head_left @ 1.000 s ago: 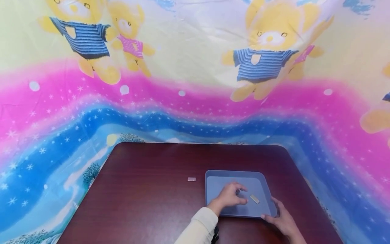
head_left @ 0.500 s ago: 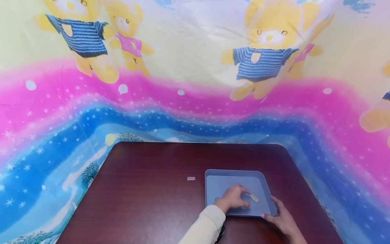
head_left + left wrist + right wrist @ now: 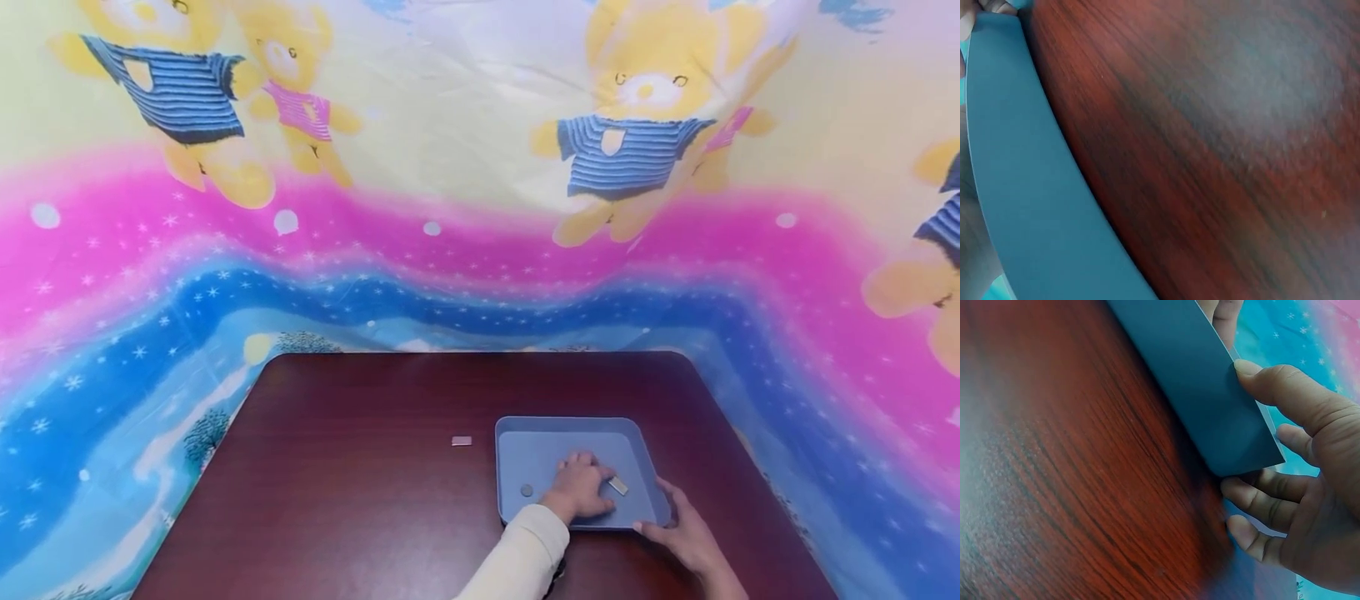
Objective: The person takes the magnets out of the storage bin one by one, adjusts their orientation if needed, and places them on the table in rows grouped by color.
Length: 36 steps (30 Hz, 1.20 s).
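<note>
A grey-blue rectangular tray (image 3: pixel 517 454) lies on the dark red wooden table. My left hand (image 3: pixel 579 487) reaches down into it, fingers spread and thumb apart, the fingertips close over the tray floor. Right beside its index finger lies a small flat tan rectangular piece (image 3: pixel 618 485). A small grey disc (image 3: pixel 527 490) sits on the tray floor, left of that hand. My right hand (image 3: pixel 690 529) grips the tray's near right corner; in the right wrist view the thumb (image 3: pixel 1291 390) presses its rim while other fingers lie at its base. The area under my left palm is hidden.
A small pink rectangular piece (image 3: pixel 461 441) lies on the table (image 3: pixel 352 483) left of the tray. Behind the table hangs a cloth (image 3: pixel 420 275) printed with bears and snowflakes. A cream sleeve (image 3: pixel 521 554) covers the left forearm.
My left hand has moved right and lower inside the tray, closer to the tan piece, uncovering the grey disc. The right hand keeps its hold on the corner. The head view has shifted slightly.
</note>
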Each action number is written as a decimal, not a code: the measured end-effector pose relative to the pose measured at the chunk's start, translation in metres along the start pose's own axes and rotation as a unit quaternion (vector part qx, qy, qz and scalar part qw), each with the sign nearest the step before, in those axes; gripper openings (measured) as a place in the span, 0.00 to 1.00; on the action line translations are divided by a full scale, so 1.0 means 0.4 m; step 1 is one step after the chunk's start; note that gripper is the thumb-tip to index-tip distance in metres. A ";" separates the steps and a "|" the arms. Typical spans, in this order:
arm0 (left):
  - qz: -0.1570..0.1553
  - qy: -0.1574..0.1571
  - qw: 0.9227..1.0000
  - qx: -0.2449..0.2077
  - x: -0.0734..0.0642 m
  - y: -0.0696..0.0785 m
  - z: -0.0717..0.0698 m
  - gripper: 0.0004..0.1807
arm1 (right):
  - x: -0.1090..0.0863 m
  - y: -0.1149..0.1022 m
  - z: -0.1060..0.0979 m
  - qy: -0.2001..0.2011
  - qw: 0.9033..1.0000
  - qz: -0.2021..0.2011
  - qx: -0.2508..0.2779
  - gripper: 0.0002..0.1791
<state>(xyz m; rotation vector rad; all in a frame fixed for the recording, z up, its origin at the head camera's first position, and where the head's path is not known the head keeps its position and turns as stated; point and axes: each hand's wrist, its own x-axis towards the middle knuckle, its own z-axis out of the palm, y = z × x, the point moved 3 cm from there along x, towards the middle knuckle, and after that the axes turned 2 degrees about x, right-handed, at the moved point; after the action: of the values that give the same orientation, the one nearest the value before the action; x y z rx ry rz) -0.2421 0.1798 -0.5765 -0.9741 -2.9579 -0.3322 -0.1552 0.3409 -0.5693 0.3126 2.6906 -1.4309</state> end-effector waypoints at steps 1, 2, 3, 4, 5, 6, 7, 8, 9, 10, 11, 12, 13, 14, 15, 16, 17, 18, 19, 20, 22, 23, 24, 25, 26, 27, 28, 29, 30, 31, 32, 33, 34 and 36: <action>-0.005 0.001 1.000 0.000 0.000 0.001 0.001 0.24 | 0.000 -0.001 0.001 0.002 1.000 -0.001 0.001 0.53; -0.011 0.005 1.000 -0.005 -0.001 0.001 0.000 0.23 | 0.001 -0.001 0.002 0.004 1.000 -0.002 0.006 0.53; -0.018 0.008 1.000 -0.013 -0.002 0.000 0.000 0.21 | 0.001 -0.003 0.003 0.004 1.000 -0.004 0.011 0.53; -0.024 0.012 0.999 -0.022 -0.003 0.000 0.000 0.19 | 0.002 -0.003 0.003 0.003 1.000 -0.006 0.012 0.53; -0.030 0.015 0.999 -0.031 -0.004 -0.001 -0.001 0.17 | 0.002 -0.003 0.004 0.003 1.000 -0.005 0.017 0.53; -0.036 0.017 0.999 -0.037 -0.005 -0.001 -0.002 0.16 | 0.002 -0.003 0.005 0.003 1.000 -0.004 0.021 0.52; -0.041 0.018 0.998 -0.042 -0.006 -0.001 -0.002 0.15 | 0.002 -0.002 0.006 0.002 1.000 -0.002 0.026 0.52; -0.045 0.019 0.998 -0.044 -0.008 0.000 -0.002 0.15 | 0.001 -0.002 0.006 0.001 1.000 -0.002 0.030 0.52; -0.049 0.019 0.998 -0.040 -0.008 0.002 -0.001 0.16 | 0.001 -0.001 0.006 0.001 1.000 -0.002 0.028 0.52; -0.053 0.017 0.998 -0.035 -0.009 0.005 0.001 0.18 | 0.000 0.000 0.006 0.001 1.000 -0.001 0.025 0.52; -0.056 0.015 0.998 -0.027 -0.009 0.009 0.003 0.19 | -0.001 0.001 0.006 0.002 1.000 0.000 0.024 0.52; -0.059 0.015 0.998 -0.023 -0.010 0.014 0.006 0.20 | -0.002 0.002 0.005 0.003 1.000 -0.001 0.020 0.52; -0.062 0.016 0.998 -0.016 -0.010 0.019 0.009 0.21 | -0.002 0.004 0.005 0.005 1.000 0.001 0.018 0.52; -0.067 0.018 0.998 -0.009 -0.011 0.024 0.011 0.21 | -0.004 0.005 0.004 0.006 1.000 0.004 0.016 0.52; -0.071 0.021 0.997 -0.005 -0.011 0.029 0.013 0.20 | -0.005 0.006 0.004 0.008 1.000 0.005 0.012 0.52; -0.076 0.025 0.997 -0.003 -0.011 0.033 0.015 0.19 | -0.006 0.008 0.004 0.009 1.000 0.007 0.013 0.52; -0.081 0.030 0.996 -0.003 -0.012 0.037 0.017 0.17 | -0.007 0.009 0.004 0.010 1.000 0.009 0.017 0.51; -0.084 0.037 0.996 -0.004 -0.012 0.041 0.017 0.16 | -0.008 0.009 0.003 0.010 1.000 0.008 0.018 0.51; -0.085 0.043 0.995 -0.005 -0.012 0.044 0.018 0.15 | -0.009 0.009 0.003 0.011 1.000 0.010 0.021 0.51; -0.085 0.048 0.995 -0.008 -0.012 0.047 0.019 0.14 | -0.010 0.009 0.002 0.013 1.000 0.010 0.023 0.51; -0.081 0.055 0.995 -0.014 -0.012 0.050 0.019 0.12 | -0.012 0.009 0.001 0.015 1.000 0.009 0.026 0.51; -0.077 0.056 0.995 -0.016 -0.012 0.050 0.019 0.12 | -0.013 0.008 0.000 0.018 0.999 0.009 0.026 0.51; -0.073 0.057 0.996 -0.017 -0.011 0.050 0.019 0.13 | -0.014 0.006 0.000 0.018 0.999 0.004 0.026 0.51; -0.071 0.056 0.996 -0.019 -0.011 0.050 0.020 0.14 | -0.014 0.006 0.000 0.018 0.999 0.005 0.028 0.51; -0.069 0.053 0.996 -0.019 -0.011 0.050 0.020 0.16 | -0.015 0.006 0.000 0.018 0.999 0.006 0.031 0.50; -0.068 0.048 0.996 -0.017 -0.012 0.050 0.020 0.18 | -0.015 0.006 0.001 0.017 0.999 0.008 0.035 0.50; -0.068 0.042 0.997 -0.013 -0.012 0.050 0.020 0.20 | -0.016 0.006 0.002 0.015 0.999 0.010 0.039 0.50; -0.070 0.036 0.997 -0.012 -0.013 0.051 0.021 0.22 | -0.016 0.007 0.003 0.013 0.999 0.013 0.039 0.50; -0.073 0.031 0.997 -0.011 -0.013 0.051 0.022 0.24 | -0.016 0.009 0.004 0.011 0.999 0.014 0.041 0.50; -0.077 0.026 0.997 -0.011 -0.013 0.052 0.023 0.24 | -0.015 0.011 0.005 0.011 0.999 0.019 0.043 0.50; -0.082 0.021 0.996 -0.009 -0.012 0.053 0.024 0.25 | -0.014 0.013 0.006 0.012 0.999 0.022 0.042 0.50; -0.087 0.019 0.996 -0.007 -0.011 0.054 0.024 0.24 | -0.012 0.014 0.006 0.012 0.999 0.021 0.040 0.50; -0.091 0.018 0.996 -0.006 -0.010 0.054 0.024 0.24 | -0.011 0.015 0.007 0.013 0.999 0.019 0.037 0.50; -0.094 0.022 0.995 -0.003 -0.007 0.056 0.024 0.21 | -0.008 0.017 0.006 0.017 0.999 0.016 0.033 0.50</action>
<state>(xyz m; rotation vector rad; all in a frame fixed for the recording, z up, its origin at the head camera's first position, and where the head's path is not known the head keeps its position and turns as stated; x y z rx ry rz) -0.2263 0.1978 -0.5819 -0.6801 -3.0160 -0.3608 -0.1508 0.3422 -0.5757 0.3847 2.6558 -1.5209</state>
